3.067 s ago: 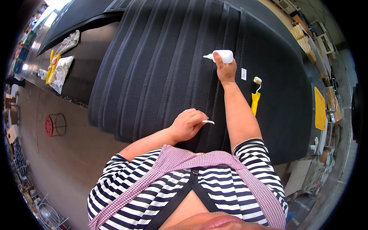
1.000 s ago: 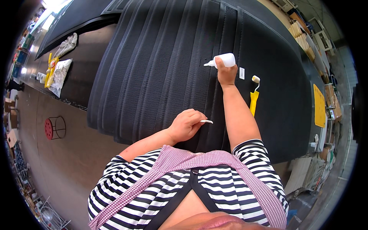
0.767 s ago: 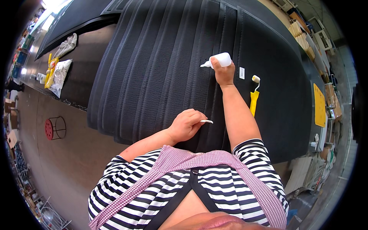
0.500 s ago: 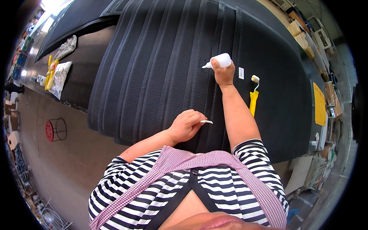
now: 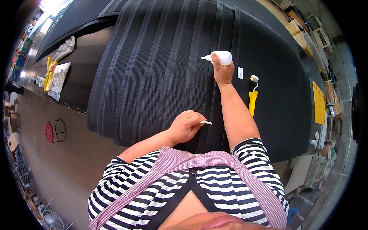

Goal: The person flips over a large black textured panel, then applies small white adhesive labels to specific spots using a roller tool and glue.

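Note:
My right hand (image 5: pixel 224 72) is wrapped round a white squeeze bottle (image 5: pixel 222 58), which lies sideways in the grip with its narrow nozzle pointing left. Below the nozzle tip, a small rectangular outline (image 5: pixel 200 63) marks the ribbed black mat (image 5: pixel 165 76). Near the mat's front edge, my left hand (image 5: pixel 186 125) is closed on a thin white strip (image 5: pixel 206 122) that pokes out to the right between thumb and fingers. I cannot make out what the strip is. To the right of my right forearm rests a small paint roller (image 5: pixel 253 96) with a yellow handle.
A white label (image 5: pixel 240 73) sits on the mat beside the right hand. On the dark table at left are a clear plastic bag (image 5: pixel 59 80), a yellow tool (image 5: pixel 50 74) and a pale glove (image 5: pixel 66 48). A red-topped stool (image 5: pixel 49 132) stands on the floor. A yellow sheet (image 5: pixel 319 102) hangs at right.
The bottle has moved slightly away from me, and its nozzle has swung from tilting down to nearly level. My left hand stays about where it was.

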